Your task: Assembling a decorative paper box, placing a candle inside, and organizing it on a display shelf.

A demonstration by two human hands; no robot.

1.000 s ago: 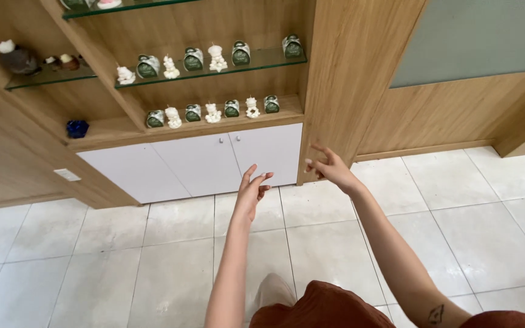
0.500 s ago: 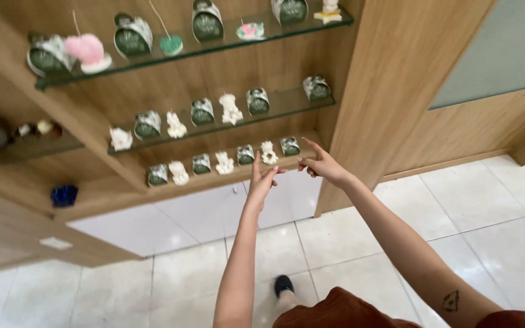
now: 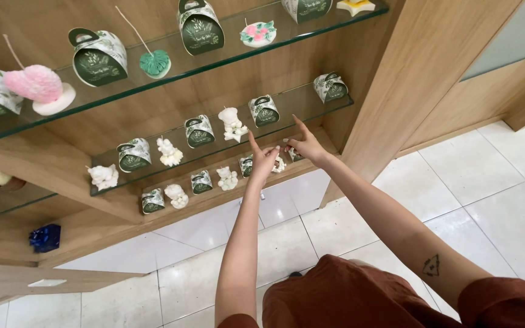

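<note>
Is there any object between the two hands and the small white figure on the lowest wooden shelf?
Nothing visible does. The left hand and right hand are already at the small white figure, whose middle they partly hide.

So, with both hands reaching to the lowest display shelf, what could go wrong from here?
1. The left hand and right hand crowd one small white figurine on the wooden bottom shelf; it might tip over.
2. The green-and-white patterned gift box stands close by and could get nudged.
3. The glass shelf edge lies just above the raised fingers, which might bump it.
</note>
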